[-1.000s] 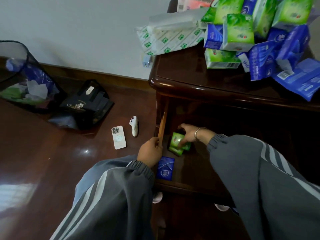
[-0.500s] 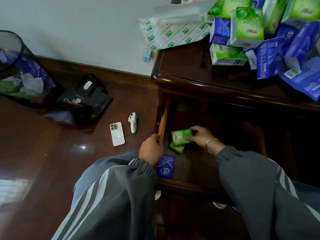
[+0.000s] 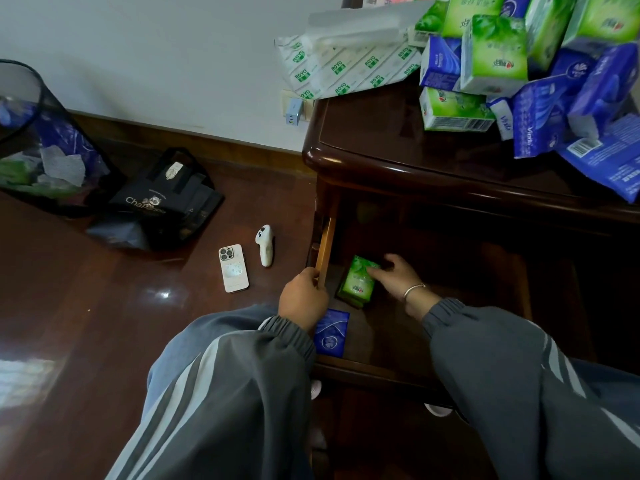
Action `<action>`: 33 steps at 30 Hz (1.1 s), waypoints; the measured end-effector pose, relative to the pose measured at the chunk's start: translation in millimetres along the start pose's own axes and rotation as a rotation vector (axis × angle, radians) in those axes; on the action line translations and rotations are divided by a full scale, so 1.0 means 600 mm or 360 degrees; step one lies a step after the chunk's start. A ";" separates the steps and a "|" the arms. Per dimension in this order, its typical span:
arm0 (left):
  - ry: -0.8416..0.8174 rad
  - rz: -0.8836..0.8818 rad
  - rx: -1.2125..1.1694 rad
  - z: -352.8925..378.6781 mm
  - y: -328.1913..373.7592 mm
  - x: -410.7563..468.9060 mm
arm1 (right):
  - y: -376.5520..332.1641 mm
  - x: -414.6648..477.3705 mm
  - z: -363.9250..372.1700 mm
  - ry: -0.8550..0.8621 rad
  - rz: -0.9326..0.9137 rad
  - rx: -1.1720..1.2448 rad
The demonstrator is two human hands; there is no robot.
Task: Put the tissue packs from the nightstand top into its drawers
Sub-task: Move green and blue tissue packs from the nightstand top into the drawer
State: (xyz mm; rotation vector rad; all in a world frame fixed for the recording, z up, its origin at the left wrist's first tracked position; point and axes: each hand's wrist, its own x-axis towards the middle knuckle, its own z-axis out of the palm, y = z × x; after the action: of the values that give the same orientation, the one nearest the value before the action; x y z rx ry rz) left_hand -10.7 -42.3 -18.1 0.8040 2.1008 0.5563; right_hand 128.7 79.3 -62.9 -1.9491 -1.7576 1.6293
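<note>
The dark wood nightstand point(image 3: 398, 157) has its top drawer point(image 3: 381, 372) pulled out. My left hand point(image 3: 303, 301) grips the drawer's left side wall. My right hand point(image 3: 394, 278) reaches into the drawer and holds a small green tissue pack point(image 3: 356, 282), which lies on another green pack near the left wall. A small blue tissue pack point(image 3: 330, 334) lies flat in the drawer's front left corner. A heap of green and blue tissue packs point(image 3: 526, 74) covers the right part of the nightstand top.
On the floor to the left lie a phone point(image 3: 233, 268), a small white device point(image 3: 265, 249), a black bag point(image 3: 166, 202) and a mesh waste bin point(image 3: 38, 140). A white wrapped bundle point(image 3: 349, 67) leans at the nightstand's back left. My knees are near the drawer front.
My right hand has turned the green pack and set it lower on the other green pack, near the drawer's left wall. My left hand stayed on the drawer side.
</note>
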 end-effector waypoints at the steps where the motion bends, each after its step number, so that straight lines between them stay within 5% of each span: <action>1: 0.0002 -0.0001 0.0001 0.001 -0.001 0.002 | 0.006 -0.008 0.006 -0.0028 0.0165 0.0192; 3: 0.0009 0.0000 0.0011 0.001 -0.003 0.004 | 0.007 -0.022 0.019 -0.0140 0.0381 0.0467; 7: 0.0019 0.0025 0.0035 0.001 -0.007 0.008 | -0.012 -0.037 0.061 -0.0224 0.0326 0.0639; 17: -0.0055 0.0025 0.0004 -0.001 -0.016 0.019 | -0.010 -0.045 0.062 -0.0433 0.0210 0.0196; 20: -0.0031 0.0020 0.0006 0.001 -0.016 0.019 | -0.018 -0.026 0.039 -0.0237 0.0037 0.0029; 33: -0.0034 0.0003 0.0079 -0.004 -0.002 0.013 | 0.000 -0.060 0.037 -0.0364 -0.0188 -0.0051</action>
State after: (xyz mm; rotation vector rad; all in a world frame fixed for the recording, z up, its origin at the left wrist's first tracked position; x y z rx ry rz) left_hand -16.9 -38.4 -21.4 0.8365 2.1018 0.4964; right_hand 120.5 40.0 -50.3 -1.6912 -1.9463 1.8563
